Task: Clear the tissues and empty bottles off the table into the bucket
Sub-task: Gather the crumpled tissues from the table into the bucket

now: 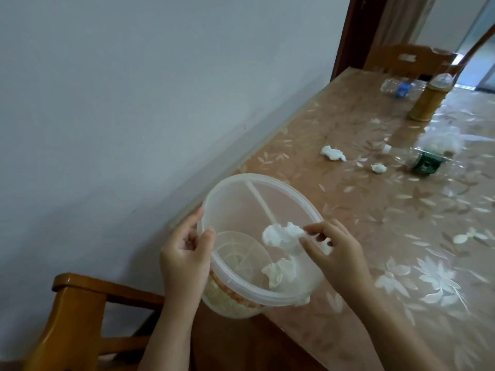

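My left hand (pixel 184 259) grips the near-left rim of a translucent plastic bucket (pixel 270 183), holding it tilted at the table's corner. My right hand (pixel 334 250) pinches a crumpled white tissue (pixel 284 235) over the bucket's mouth. Another crumpled tissue (pixel 278 273) lies inside the bucket. Two more tissues rest on the table farther away, a larger tissue (pixel 333 153) and a small tissue (pixel 378 167). A clear bottle with a green label (pixel 428 159) lies on its side at the right. A clear bottle with a blue label (pixel 401 88) lies at the far end.
A tall tan container with a clear dome lid (pixel 430 100) stands near the far end. The table (pixel 401 236) has a glossy floral cover and runs along a white wall. One wooden chair (pixel 77 311) stands at near left, another chair (pixel 409 61) at the far end.
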The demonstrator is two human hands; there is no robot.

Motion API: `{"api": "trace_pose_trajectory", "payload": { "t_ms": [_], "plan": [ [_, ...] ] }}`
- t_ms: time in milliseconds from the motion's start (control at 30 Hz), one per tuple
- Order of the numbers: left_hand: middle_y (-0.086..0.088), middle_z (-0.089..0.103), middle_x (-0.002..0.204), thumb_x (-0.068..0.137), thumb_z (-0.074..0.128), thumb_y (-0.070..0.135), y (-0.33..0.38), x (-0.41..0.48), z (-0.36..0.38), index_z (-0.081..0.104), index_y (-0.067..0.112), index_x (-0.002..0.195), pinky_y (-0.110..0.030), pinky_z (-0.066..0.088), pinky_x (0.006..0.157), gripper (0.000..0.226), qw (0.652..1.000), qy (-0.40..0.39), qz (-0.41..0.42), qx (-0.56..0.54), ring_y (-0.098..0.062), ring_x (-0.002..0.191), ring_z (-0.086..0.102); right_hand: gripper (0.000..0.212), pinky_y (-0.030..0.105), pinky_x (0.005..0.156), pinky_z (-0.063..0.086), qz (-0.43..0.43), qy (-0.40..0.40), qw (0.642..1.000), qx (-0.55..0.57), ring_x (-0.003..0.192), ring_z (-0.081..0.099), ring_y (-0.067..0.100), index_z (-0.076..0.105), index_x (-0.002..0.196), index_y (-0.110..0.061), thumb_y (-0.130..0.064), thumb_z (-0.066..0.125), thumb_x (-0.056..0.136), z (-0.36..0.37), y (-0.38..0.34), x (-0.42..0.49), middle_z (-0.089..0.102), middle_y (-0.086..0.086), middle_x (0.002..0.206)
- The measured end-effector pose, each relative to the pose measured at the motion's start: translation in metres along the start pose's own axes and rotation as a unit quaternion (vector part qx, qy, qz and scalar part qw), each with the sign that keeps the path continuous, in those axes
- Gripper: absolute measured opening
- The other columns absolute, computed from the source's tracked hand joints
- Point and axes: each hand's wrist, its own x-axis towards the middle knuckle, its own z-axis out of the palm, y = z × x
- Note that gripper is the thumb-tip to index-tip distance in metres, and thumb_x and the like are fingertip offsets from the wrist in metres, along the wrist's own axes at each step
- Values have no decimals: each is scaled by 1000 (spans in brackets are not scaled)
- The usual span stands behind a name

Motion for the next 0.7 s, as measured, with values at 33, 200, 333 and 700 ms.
{"api": "trace_pose_trajectory", "payload": {
  "t_ms": [33, 200, 333, 700],
  "plan": [
    [5, 62, 72, 73, 61, 28, -1, -1, 3, 62, 58, 90, -34, 55, 62, 34, 1000, -6, -2, -8, -12, 66, 59, 19, 6, 70, 38, 4, 10, 1000, -13, 83, 52, -2, 61, 90, -30, -23, 70, 75, -3, 1, -5, 56, -20, 86],
    [2, 55, 66, 69, 59, 33, -2, -15, 20, 63, 53, 92, -32, 48, 56, 30, 997, -51, -12, -49, -12, 59, 51, 26, 13, 71, 35, 72, 93, 992, -52, 86, 50, 7, 63, 102, -21, -21, 68, 77, -26, 16, -32, 50, -11, 93],
    [8, 51, 62, 70, 58, 32, 4, -34, 33, 63, 53, 93, -22, 44, 51, 31, 994, -87, 4, -67, -7, 55, 47, 32, 24, 77, 38, 129, 122, 983, -51, 93, 51, 12, 60, 110, -18, -22, 66, 79, -52, 30, -52, 50, -5, 102],
    [2, 57, 73, 72, 58, 28, 51, -128, 83, 62, 47, 97, -22, 51, 59, 32, 986, -142, 37, -78, -2, 62, 55, 29, 31, 73, 53, 218, 172, 952, 125, 85, 63, 9, 58, 117, -21, -17, 53, 89, -150, 76, -128, 67, -2, 98]
  ]
}}
